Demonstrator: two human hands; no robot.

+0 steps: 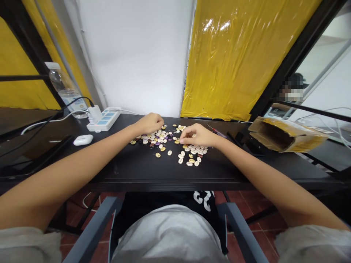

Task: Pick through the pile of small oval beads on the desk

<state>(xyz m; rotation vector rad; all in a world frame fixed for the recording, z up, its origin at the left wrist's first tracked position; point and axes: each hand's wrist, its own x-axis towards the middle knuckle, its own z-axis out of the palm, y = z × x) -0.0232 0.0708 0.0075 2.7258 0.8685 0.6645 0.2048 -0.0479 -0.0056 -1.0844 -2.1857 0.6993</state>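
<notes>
Many small oval pieces, mostly cream with some yellow and purple ones, lie scattered on the black table [153, 170]. My left hand [150, 123] is over the back of the left pile [161, 135], its fingers curled down; what they hold, if anything, is hidden. Above the right pile [196, 149] is my right hand [197, 135], thumb and fingers bent together near a yellow piece [177, 141]. Whatever sits between those fingertips is too small to make out. A few loose pieces, one of them yellow [158, 155], lie nearer the front edge.
On the left are a power strip [105, 119], a white case [83, 140], a water bottle [65, 91] and a dark tablet-like object [41, 153]. To the right, a screwdriver [216, 131] lies behind my wrist, near an open cardboard box [285, 135]. A person is visible far right.
</notes>
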